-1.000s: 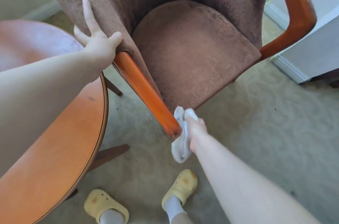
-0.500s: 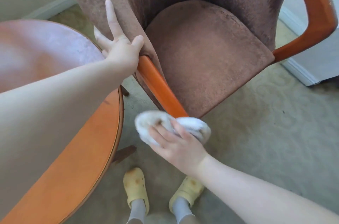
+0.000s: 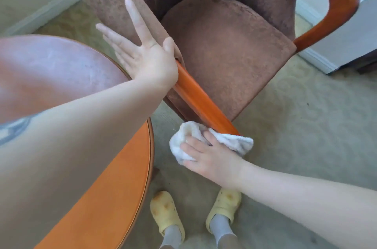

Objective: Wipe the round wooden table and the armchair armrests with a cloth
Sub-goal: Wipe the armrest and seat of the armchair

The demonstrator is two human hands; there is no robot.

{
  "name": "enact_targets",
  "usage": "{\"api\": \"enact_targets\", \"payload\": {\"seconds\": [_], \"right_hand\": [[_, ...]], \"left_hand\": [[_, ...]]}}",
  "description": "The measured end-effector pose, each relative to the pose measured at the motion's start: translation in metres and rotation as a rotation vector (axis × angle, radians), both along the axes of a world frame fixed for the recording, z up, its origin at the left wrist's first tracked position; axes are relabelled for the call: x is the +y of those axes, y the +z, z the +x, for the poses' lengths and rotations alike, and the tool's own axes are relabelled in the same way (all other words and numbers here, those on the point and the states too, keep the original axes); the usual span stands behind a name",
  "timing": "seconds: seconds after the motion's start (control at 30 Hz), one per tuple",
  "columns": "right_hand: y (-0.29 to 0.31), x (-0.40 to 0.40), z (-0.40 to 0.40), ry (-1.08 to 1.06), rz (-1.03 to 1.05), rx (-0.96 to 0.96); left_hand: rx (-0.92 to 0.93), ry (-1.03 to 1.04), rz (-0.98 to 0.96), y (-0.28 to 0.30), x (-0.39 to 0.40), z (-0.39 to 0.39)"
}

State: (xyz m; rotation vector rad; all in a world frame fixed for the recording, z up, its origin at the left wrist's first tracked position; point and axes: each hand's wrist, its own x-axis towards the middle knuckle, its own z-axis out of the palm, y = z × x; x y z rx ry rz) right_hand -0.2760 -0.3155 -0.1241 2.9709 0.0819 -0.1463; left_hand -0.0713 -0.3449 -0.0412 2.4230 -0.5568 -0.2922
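Cloth [image 3: 212,142]: white, bunched over the near end of the left armrest [image 3: 201,104], at six o'clock from the seat [image 3: 230,53]. Your right hand [image 3: 208,159] presses it down, fingers curled into the fabric. Your left hand [image 3: 145,53] lies flat with fingers spread against the chair side at the armrest's top, steadying the frame. To wipe well, wrap the cloth round the rail and draw it full length, underside included. The tabletop [image 3: 114,197] sits at nine o'clock; the far armrest [image 3: 334,2] at two o'clock. No readable writing or brand is visible.
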Motion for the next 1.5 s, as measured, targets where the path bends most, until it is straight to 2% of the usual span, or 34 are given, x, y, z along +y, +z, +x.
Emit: {"api": "enact_targets", "payload": {"seconds": [0.1,0.13,0.23,0.3,0.4,0.5,0.57,0.67,0.7,0.73,0.77,0.83,0.93,0.97,1.03,1.1,1.13,1.2,1.27,1.33,1.37,1.43,1.47,1.5], "right_hand": [[0.038,-0.03,-0.027,-0.137,0.175,-0.519],[0.05,-0.039,-0.026,-0.248,0.238,-0.59],[0.066,-0.035,0.025,-0.727,0.522,-0.584],[0.062,-0.018,0.082,-0.922,0.532,-0.685],[0.06,-0.016,0.126,-1.18,0.592,-0.873],[0.045,0.002,0.082,-1.358,0.527,-1.024],[0.036,0.014,0.05,-1.497,0.492,-1.051],[0.045,-0.014,0.069,-1.985,0.729,-1.057],[0.053,-0.029,0.092,-2.055,0.829,-0.965],[0.061,-0.038,0.117,-2.0,0.884,-0.837],[0.068,-0.04,0.139,-1.844,0.855,-0.775],[0.076,-0.033,0.154,-1.525,0.736,-0.805],[0.061,-0.024,0.091,-1.151,0.813,-0.802],[0.051,-0.019,0.06,-1.086,0.83,-0.78],[0.031,-0.015,0.008,-1.157,0.928,-0.77],[0.022,-0.026,-0.007,-1.466,1.153,-0.721],[0.023,-0.037,0.002,-1.651,1.253,-0.597],[0.035,-0.058,0.039,-1.846,1.292,-0.331],[0.043,-0.063,0.08,-1.772,1.164,-0.387],[0.046,-0.047,0.1,-1.593,0.789,-0.565],[0.05,-0.031,0.09,-1.459,0.698,-0.687],[0.044,-0.005,0.049,-1.251,0.734,-0.844],[0.035,0.002,0.026,-1.225,0.775,-0.887],[0.029,0.001,0.009,-1.313,0.857,-0.919]], "left_hand": [[-0.304,-0.241,0.091,-0.003,0.014,0.018],[-0.403,-0.36,0.125,-0.001,0.016,0.031],[-0.613,-0.724,0.186,0.014,0.014,0.076],[-0.704,-0.845,0.212,0.023,0.007,0.097],[-0.79,-0.823,0.23,0.023,-0.005,0.096],[-0.836,-0.803,0.226,0.019,-0.008,0.087],[-0.835,-0.824,0.2,0.017,-0.006,0.088],[-0.836,-0.84,0.173,0.017,-0.007,0.089],[-0.838,-0.842,0.174,0.017,-0.007,0.088],[-0.835,-0.841,0.177,0.017,-0.006,0.088],[-0.829,-0.84,0.179,0.017,-0.006,0.088],[-0.825,-0.843,0.187,0.018,-0.005,0.089],[-0.83,-0.879,0.176,0.016,-0.005,0.09],[-0.824,-0.887,0.182,0.016,-0.005,0.09],[-0.808,-0.914,0.268,0.019,-0.008,0.091],[-0.83,-0.975,0.416,0.023,-0.014,0.092],[-0.845,-1.015,0.468,0.025,-0.018,0.09],[-0.841,-1.1,0.517,0.025,-0.026,0.084],[-0.815,-1.149,0.534,0.02,-0.031,0.076],[-0.808,-1.16,0.526,0.016,-0.032,0.076],[-0.799,-1.184,0.505,0.016,-0.03,0.077],[-0.79,-1.269,0.455,0.014,-0.025,0.076],[-0.794,-1.308,0.446,0.014,-0.023,0.075],[-0.792,-1.324,0.451,0.014,-0.023,0.075]]}}
